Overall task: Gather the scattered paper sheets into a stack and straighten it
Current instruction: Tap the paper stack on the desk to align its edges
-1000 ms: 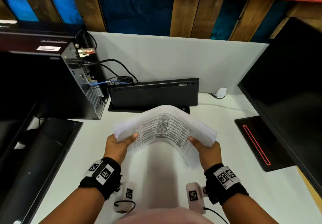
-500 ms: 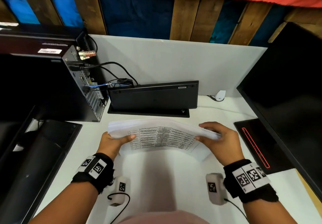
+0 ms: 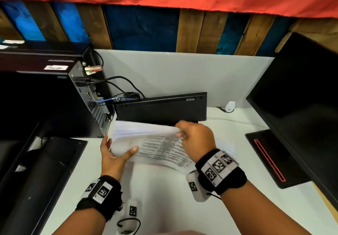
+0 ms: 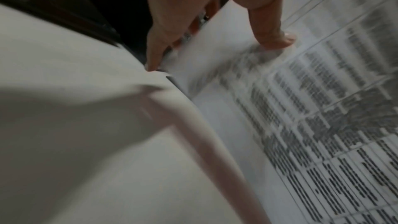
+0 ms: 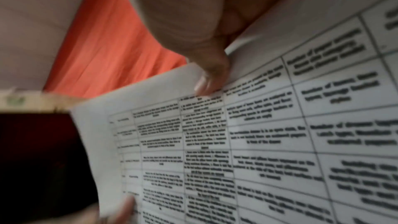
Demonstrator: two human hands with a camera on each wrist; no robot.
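A stack of white paper sheets (image 3: 151, 141) with a printed table on top is held above the white desk (image 3: 164, 198), in front of me. My left hand (image 3: 117, 152) grips the stack's left end, thumb on top and fingers beneath. My right hand (image 3: 193, 139) grips the far right edge from above, its thumb curled onto the printed page. In the left wrist view the thumb presses the printed sheets (image 4: 301, 125). The right wrist view shows the thumb pinching the top edge of the sheets (image 5: 258, 142). The sheets are motion-blurred.
A black keyboard (image 3: 161, 108) stands on edge just behind the stack. A computer tower (image 3: 54, 95) with cables sits at the left, a monitor (image 3: 300, 110) and its base (image 3: 270, 156) at the right. Another dark monitor (image 3: 36, 179) lies at the near left.
The arched stack has flattened and dropped towards the desk. My right hand moved from the stack's right end over to its far top edge; the left hand kept its grip.
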